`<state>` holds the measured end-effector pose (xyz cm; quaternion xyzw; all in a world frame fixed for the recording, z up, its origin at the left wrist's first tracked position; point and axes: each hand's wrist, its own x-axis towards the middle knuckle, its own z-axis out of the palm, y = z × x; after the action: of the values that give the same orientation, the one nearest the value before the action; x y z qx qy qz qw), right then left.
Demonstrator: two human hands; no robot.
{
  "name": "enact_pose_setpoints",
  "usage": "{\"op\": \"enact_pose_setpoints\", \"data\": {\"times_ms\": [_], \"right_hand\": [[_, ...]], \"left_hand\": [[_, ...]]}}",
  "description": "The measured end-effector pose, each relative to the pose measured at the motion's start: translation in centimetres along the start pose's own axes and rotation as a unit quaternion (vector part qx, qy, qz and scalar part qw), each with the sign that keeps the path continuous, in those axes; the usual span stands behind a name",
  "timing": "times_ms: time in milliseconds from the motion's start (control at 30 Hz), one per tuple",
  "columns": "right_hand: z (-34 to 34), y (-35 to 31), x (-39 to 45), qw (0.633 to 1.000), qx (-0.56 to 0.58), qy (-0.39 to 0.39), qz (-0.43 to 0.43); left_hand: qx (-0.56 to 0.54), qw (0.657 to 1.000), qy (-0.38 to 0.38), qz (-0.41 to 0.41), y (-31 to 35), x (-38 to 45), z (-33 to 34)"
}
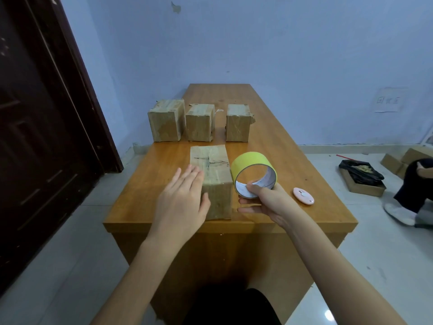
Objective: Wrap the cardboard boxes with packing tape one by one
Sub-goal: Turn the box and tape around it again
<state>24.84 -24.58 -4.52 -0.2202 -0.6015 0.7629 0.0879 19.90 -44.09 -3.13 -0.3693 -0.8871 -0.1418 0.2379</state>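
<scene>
Wooden worktop (293, 160) against a blue wall (281, 43) | dark door (35, 113) at left | pink oval cutter (303, 195) near the worktop's right edge | black bag in a floor box (362, 175) | seated person's leg (414, 184) at far right

Both forearms bare, entering from the bottom edge and converging toward frame center. Left hand (181, 199) center-left, back of hand up, fingers straight and close together pointing up-right, thumb spread to the right; palm flat, fingertips over the box (212, 179) top, thumb by its near face. Whether the palm presses or hovers is unclear. Right hand (262, 199) just right of center, wrist turned inward, thumb hooked inside the tape roll (254, 173) core, forefinger behind the rim, pinching the roll's lower edge. Remaining fingers extend left below the roll, loosely curled. Right forearm runs diagonally to lower right.
</scene>
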Motion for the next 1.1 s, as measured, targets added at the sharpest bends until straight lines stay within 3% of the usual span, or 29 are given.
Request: {"op": "enact_pose_setpoints", "data": {"times_ms": [100, 233, 367, 467, 533, 733, 933, 1100], "right_hand": [[0.0, -0.2, 0.0, 1.000, -0.009, 0.010, 0.002], [-0.1, -0.2, 0.1, 0.999, -0.034, 0.037, -0.012], [-0.5, 0.4, -0.1, 0.991, -0.112, 0.044, -0.055], [-0.3, 0.8, -0.3, 0.992, -0.098, 0.001, -0.076], [0.0, 0.6, -0.4, 0.997, -0.057, -0.038, -0.042], [0.3, -0.3, -0.8, 0.991, -0.102, -0.068, -0.061], [-0.3, -0.5, -0.8, 0.998, -0.022, -0.006, -0.056], [-0.2, -1.7, -0.9, 0.993, -0.080, 0.013, -0.084]], "left_hand": [[0.040, 0.999, 0.022, 0.017, 1.1, 1.5, -0.6], [0.051, 0.995, -0.030, 0.077, 2.7, 2.7, 0.9], [0.047, 0.996, -0.017, 0.071, 2.9, 2.7, 1.8], [-0.004, 0.998, 0.016, 0.058, 2.7, 2.5, 1.4], [-0.041, 0.998, 0.037, 0.039, 2.9, 2.5, 0.9], [-0.113, 0.993, 0.035, 0.002, 3.2, 2.6, 1.6], [-0.196, 0.978, 0.043, -0.050, 2.4, 2.4, 2.0], [-0.283, 0.954, 0.044, -0.092, 1.5, 1.7, 1.6]]}}
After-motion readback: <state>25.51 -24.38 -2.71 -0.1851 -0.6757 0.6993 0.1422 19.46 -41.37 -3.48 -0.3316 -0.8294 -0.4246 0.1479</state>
